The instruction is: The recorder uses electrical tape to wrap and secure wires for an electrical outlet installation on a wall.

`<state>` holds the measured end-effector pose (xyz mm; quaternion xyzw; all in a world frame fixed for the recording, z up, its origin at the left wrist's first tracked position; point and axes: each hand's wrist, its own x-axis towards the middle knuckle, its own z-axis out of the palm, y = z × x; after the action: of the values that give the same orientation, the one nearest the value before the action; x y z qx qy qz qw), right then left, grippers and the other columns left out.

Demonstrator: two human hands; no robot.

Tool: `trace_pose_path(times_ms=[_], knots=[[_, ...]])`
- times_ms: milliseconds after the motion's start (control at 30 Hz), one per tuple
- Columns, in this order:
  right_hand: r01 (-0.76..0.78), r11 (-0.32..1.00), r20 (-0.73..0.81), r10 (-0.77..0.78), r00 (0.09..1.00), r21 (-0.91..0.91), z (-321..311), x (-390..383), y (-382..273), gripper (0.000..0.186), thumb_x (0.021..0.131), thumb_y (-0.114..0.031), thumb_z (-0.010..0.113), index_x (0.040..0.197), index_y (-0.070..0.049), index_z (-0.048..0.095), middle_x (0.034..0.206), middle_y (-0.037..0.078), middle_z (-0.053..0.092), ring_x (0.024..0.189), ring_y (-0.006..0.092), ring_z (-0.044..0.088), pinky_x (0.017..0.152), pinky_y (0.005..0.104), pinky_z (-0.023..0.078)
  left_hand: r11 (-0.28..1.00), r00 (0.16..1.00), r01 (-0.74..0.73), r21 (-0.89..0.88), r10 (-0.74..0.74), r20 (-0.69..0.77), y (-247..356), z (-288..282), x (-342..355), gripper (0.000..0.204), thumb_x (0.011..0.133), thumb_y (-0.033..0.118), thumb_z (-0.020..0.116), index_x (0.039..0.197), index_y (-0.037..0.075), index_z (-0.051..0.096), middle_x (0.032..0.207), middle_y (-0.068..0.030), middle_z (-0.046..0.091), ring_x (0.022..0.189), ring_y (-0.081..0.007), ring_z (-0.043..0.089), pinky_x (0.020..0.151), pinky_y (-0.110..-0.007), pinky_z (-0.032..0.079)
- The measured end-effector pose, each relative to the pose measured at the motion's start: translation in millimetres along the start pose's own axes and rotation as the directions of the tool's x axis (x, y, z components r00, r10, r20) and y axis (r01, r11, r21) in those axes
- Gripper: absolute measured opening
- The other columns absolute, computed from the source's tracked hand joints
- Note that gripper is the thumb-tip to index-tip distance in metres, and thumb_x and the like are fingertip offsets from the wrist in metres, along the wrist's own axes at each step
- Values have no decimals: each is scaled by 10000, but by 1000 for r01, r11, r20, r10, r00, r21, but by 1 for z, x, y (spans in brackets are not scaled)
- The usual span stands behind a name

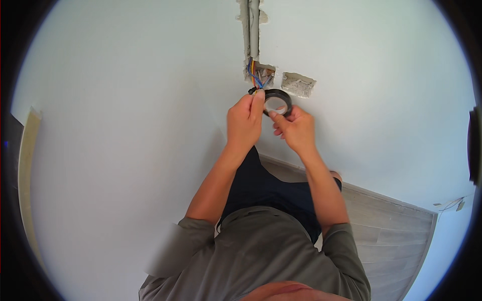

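In my right hand (297,128) is a roll of black electrical tape (285,96), its round hole facing me. Fingers and thumb pinch the roll's lower right rim. My left hand (245,116) is closed in a pinch around the ends of several electrical wires (255,74), blue, yellow and red. Black tape (252,91) shows on the wires just above the left fingertips. The wires come out of a rough wall recess right above my hands. The left edge of the roll lies close against the left fingers; whether tape stretches between them I cannot tell.
Grey conduits (253,30) run down a chiselled groove in the pale wall to the wire recess. Beside it on the right is a second rough-cut recess (298,84). Other wires (456,203) stick out of the wall at far right. Below lies a plank floor (384,226).
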<state>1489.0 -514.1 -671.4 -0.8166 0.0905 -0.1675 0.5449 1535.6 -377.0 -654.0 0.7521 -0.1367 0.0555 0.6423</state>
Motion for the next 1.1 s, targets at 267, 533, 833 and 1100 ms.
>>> trace_pose_path(times_ms=[267, 533, 833, 1100], knots=[[-487, 473, 536, 36, 843, 734, 32, 6, 26, 345, 985, -346, 596, 983, -2, 602, 774, 128, 686, 598, 180, 662, 507, 262, 493, 634, 709, -680, 369, 697, 109, 15, -36, 21, 168, 986, 139, 587, 999, -12, 660, 937, -94, 682, 822, -159, 640, 737, -307, 505], [-622, 537, 713, 52, 699, 570, 39, 2, -6, 534, 1017, -530, 424, 921, -34, 596, 718, 128, 674, 518, 172, 629, 416, 254, 438, 882, 864, -466, 65, 439, 246, 5, -56, 29, 174, 950, 174, 626, 1031, 30, 680, 877, -90, 656, 796, -202, 626, 690, -317, 488], [-150, 924, 447, -25, 894, 352, 11, 3, -26, 310, 1016, -303, 492, 912, -47, 633, 710, 102, 659, 521, 164, 620, 458, 256, 459, 992, 982, -34, -125, 56, 178, 20, -54, 33, 181, 901, 13, 656, 1070, -47, 634, 926, -77, 706, 866, -114, 665, 809, -271, 541], [835, 362, 339, -790, 511, -415, -23, 47, -90, 364, 802, -30, 645, 1157, -76, 583, 1073, 94, 610, 812, 255, 675, 646, 358, 555, 934, 981, -145, -325, 178, 74, 34, -34, 23, 337, 888, 12, 656, 1204, -2, 539, 908, -68, 689, 831, -114, 632, 762, -280, 523]])
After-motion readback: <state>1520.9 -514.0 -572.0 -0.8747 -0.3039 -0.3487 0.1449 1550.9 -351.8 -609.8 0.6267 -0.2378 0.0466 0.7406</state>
